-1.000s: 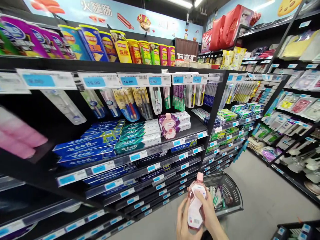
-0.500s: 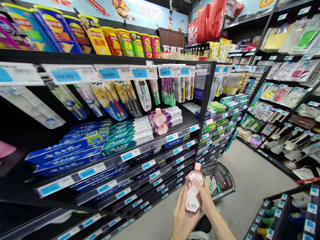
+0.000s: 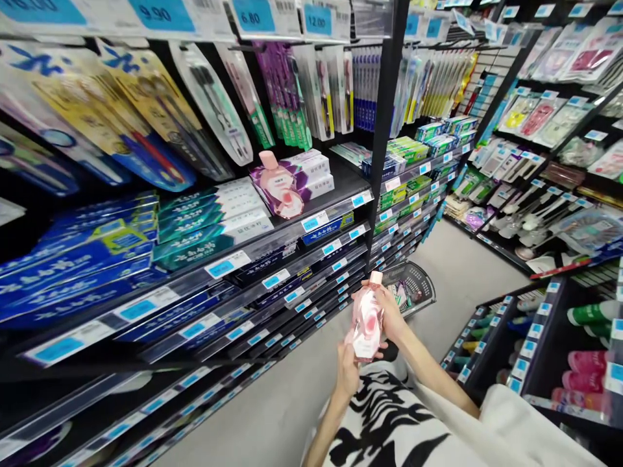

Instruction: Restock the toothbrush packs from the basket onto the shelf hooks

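Note:
A pink mouthwash-like bottle (image 3: 366, 321) with a pale pink cap is held tilted between both hands, in front of my body. My left hand (image 3: 347, 373) grips its lower left edge, thumb on the front. My right hand (image 3: 388, 310) wraps round its upper right side. Just beyond it stands a dark grey shopping basket (image 3: 422, 280) with several packages inside. A similar pink bottle (image 3: 281, 185) rests on the shelf at the left, against purple and white toothpaste boxes (image 3: 316, 170).
Shelves with price tags run along the left, holding blue toothpaste boxes (image 3: 73, 279), green ones (image 3: 209, 220) and hanging toothbrushes (image 3: 214, 104). On the right are a rack of kitchen utensils (image 3: 535, 214) and a low shelf with bottles (image 3: 588, 370). Grey floor (image 3: 467, 259) lies between.
The view has tipped downward and come nearer the shelf. In my hands the bottle has turned from its barcode label to a side with a pink round mark; my left hand has shifted its grip.

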`<act>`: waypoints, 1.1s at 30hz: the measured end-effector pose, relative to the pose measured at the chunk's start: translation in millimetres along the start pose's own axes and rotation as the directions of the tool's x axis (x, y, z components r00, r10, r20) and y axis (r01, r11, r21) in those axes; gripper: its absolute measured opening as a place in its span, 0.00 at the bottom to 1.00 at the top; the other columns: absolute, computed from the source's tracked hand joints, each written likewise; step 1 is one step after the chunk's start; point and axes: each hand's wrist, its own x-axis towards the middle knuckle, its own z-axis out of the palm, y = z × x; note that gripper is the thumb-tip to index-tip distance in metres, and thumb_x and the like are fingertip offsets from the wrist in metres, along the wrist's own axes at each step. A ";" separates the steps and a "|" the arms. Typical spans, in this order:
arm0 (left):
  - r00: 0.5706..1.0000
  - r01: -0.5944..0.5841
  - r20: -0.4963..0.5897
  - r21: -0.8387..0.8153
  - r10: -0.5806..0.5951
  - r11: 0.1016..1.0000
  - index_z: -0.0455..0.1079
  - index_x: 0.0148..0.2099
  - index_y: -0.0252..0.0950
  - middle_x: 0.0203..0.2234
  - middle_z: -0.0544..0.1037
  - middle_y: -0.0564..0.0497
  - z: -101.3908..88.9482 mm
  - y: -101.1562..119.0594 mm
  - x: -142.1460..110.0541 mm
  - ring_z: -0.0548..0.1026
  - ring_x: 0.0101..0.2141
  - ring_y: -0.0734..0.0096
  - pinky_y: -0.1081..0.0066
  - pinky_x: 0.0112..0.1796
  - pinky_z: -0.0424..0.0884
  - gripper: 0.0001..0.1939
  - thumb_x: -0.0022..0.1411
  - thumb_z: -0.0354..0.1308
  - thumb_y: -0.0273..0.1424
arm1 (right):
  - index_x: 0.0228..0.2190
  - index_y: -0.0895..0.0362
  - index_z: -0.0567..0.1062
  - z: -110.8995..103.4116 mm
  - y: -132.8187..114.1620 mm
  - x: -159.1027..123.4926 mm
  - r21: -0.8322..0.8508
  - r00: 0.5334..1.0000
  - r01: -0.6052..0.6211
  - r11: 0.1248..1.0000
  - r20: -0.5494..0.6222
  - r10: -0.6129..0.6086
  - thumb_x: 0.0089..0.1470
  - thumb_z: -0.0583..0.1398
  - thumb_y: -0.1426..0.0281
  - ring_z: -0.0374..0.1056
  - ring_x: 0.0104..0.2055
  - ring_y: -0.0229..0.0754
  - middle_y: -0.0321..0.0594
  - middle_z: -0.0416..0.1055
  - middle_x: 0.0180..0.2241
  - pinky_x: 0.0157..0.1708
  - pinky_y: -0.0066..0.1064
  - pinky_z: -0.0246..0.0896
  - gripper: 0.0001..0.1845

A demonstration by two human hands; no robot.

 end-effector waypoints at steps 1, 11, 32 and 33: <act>0.999 0.041 -0.002 -0.064 -0.041 0.997 0.74 0.55 0.29 0.38 0.84 0.37 0.3 -3.1 0.2 0.83 0.38 0.46 0.59 0.32 0.81 0.40 0.59 0.53 0.60 | 0.50 0.54 0.73 -0.6 -0.2 -0.2 0.010 1.000 -0.008 1.000 -0.001 0.008 0.54 0.66 0.50 0.75 0.32 0.46 0.45 0.80 0.41 0.27 0.32 0.70 0.28; 0.985 0.163 0.104 -0.273 -0.139 0.948 0.58 0.67 0.33 0.45 0.82 0.38 16.7 10.7 1.4 0.82 0.43 0.44 0.58 0.33 0.79 0.37 0.67 0.49 0.54 | 0.54 0.55 0.72 -7.7 -5.8 -0.7 0.235 0.991 -0.131 0.963 0.026 0.129 0.60 0.53 0.41 0.78 0.41 0.52 0.49 0.79 0.46 0.37 0.42 0.75 0.35; 0.978 0.207 0.061 -0.420 -0.201 0.883 0.70 0.59 0.36 0.40 0.83 0.41 12.9 -4.5 10.2 0.83 0.33 0.55 0.60 0.32 0.80 0.33 0.60 0.62 0.52 | 0.54 0.56 0.72 -14.5 3.2 5.3 0.302 0.986 -0.152 0.941 -0.023 0.167 0.63 0.56 0.48 0.79 0.40 0.52 0.49 0.78 0.48 0.35 0.42 0.76 0.29; 0.979 0.201 0.053 -0.434 -0.198 0.878 0.69 0.60 0.37 0.41 0.83 0.41 12.8 -5.6 10.3 0.82 0.33 0.55 0.60 0.31 0.80 0.32 0.61 0.61 0.52 | 0.54 0.56 0.72 -13.8 3.1 5.6 0.297 0.985 -0.154 0.942 -0.027 0.170 0.62 0.57 0.47 0.79 0.40 0.52 0.49 0.78 0.48 0.35 0.42 0.76 0.30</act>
